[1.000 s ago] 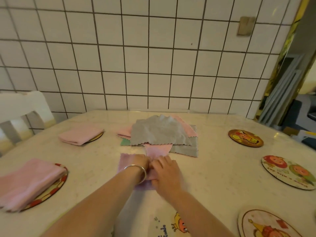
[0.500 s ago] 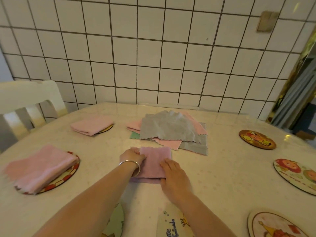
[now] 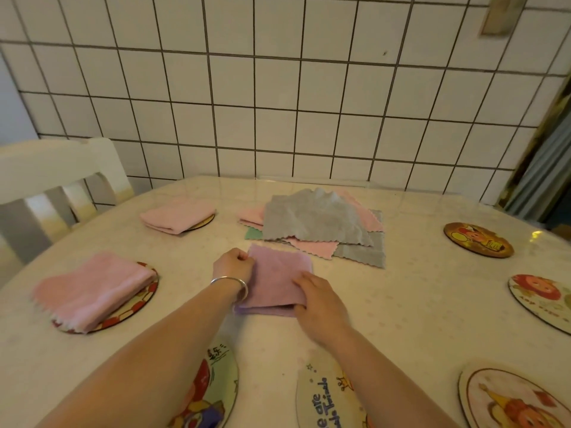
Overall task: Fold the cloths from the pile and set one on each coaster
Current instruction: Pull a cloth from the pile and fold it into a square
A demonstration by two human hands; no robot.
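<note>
A white tiled wall (image 3: pixel 278 103) stands behind a pale, speckled table (image 3: pixel 401 304), and a white chair (image 3: pixel 55 180) is at the table's left edge. Near the far edge, in the middle, lies the pile of cloths (image 3: pixel 315 223), grey on top with pink and green under it. Two coasters on the left side already carry folded pink cloths: one near the left edge (image 3: pixel 89 288), one further back (image 3: pixel 177 214). Bare coasters lie along the right edge (image 3: pixel 478 240) and the near edge (image 3: pixel 513 400).

In the middle of the table, just in front of the pile, lies the purple cloth (image 3: pixel 278 279), folded to a small square. The left hand (image 3: pixel 234 265), fingers curled, pinches its left edge; the right hand (image 3: pixel 318 301) lies on its near right corner with fingers bent over the fold.

I judge that the folding of this cloth is almost finished. The next move asks for lifting it with the layers held together and laying it on a bare coaster, probably the near one.
</note>
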